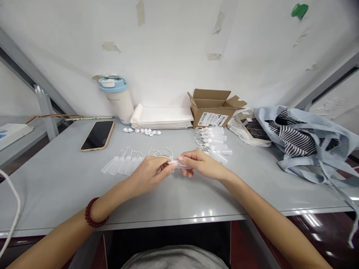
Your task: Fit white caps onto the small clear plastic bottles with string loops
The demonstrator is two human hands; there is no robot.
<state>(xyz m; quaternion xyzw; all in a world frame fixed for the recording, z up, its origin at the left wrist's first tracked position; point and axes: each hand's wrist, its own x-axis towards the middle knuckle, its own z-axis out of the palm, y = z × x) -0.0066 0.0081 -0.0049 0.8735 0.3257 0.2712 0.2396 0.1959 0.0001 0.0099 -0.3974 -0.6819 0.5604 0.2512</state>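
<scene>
Fingers of both hands clamped on one small, translucent plastic bottle (183, 164). Left hand (153, 170) pinches its white neck end between thumb and fingers; right hand (203, 163) grips the clear body, thumb on top. Bottle lies roughly sideways, neck toward the left hand, over the middle of the glossy grey tabletop (174, 201). Can't tell how far its white end is seated; fingertips cover it.

Left of the left hand: fanned row of similar translucent bottles with white cord loops (120, 165), loops toward the wall. More white cord loops (168, 150) show just behind the left hand; what they attach to is mostly hidden.

Beyond the right hand: second group of translucent bottles with white cords (217, 140), in a rough column, cords on the left side, just in front of an open brown cardboard box with a white printed label (213, 108).

Loose small white plastic caps (144, 131) sit in a cluster in front of a flat stack of white sheets (165, 116). Left of the stack: cream tumbler with a light blue lid (119, 102). Dark-screened phone in a beige case (98, 135) lies face up nearby. Right side: crumpled white plastic bag (238, 129), then a light blue cloth bag with black-and-white striped lining (305, 136), straps over the front edge. Dark red bead bracelet (91, 213) on the left wrist.
</scene>
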